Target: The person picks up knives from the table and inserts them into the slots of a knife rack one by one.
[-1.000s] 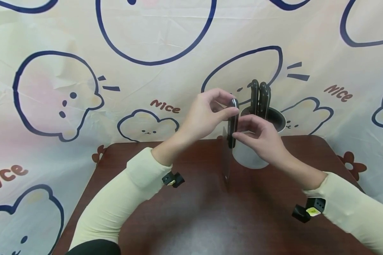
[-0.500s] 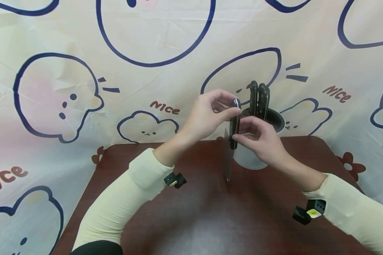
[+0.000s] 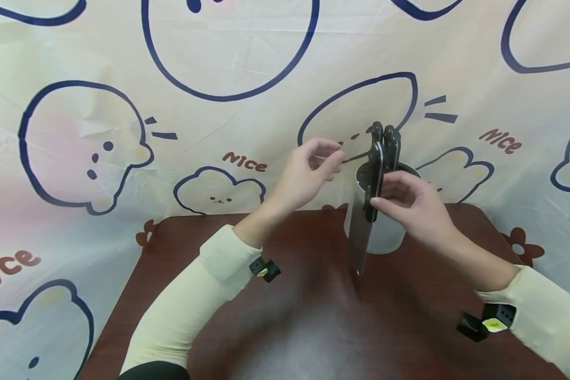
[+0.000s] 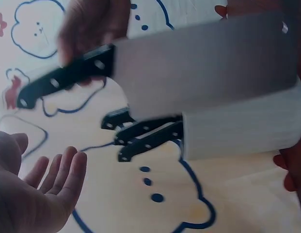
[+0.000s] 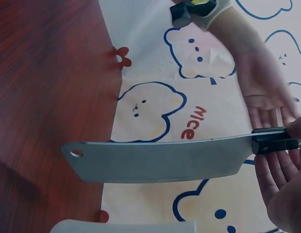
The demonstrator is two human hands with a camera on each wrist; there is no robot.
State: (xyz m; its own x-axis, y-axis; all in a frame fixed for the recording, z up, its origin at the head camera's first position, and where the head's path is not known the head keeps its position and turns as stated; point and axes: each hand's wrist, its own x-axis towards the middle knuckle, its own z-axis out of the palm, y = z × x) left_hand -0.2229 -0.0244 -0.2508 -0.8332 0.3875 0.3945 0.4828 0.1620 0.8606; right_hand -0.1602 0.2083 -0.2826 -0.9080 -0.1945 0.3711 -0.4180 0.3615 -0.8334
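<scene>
My right hand (image 3: 420,208) pinches the black handle of a cleaver (image 3: 360,240) between thumb and fingers. The cleaver stands upright in the head view, handle up and broad blade hanging down, overlapping the white holder (image 3: 388,237). A small hole shows near the end of its blade (image 5: 160,162) in the right wrist view. To the left, my left hand (image 3: 304,171) is apart from the handle, its fingers loosely bent and holding nothing. In the left wrist view, that left hand (image 4: 41,189) shows its palm, below the cleaver. Black knife handles (image 4: 149,136) stick out of the holder.
The holder stands towards the back of a dark red-brown table (image 3: 275,316). Behind it hangs a pale cloth (image 3: 247,126) printed with blue-outlined cartoon animals. Small black cameras (image 3: 486,322) are strapped at both sleeves.
My left hand has let go of the cleaver's handle and is now apart from it. My right hand has carried the cleaver to the right, in front of the holder.
</scene>
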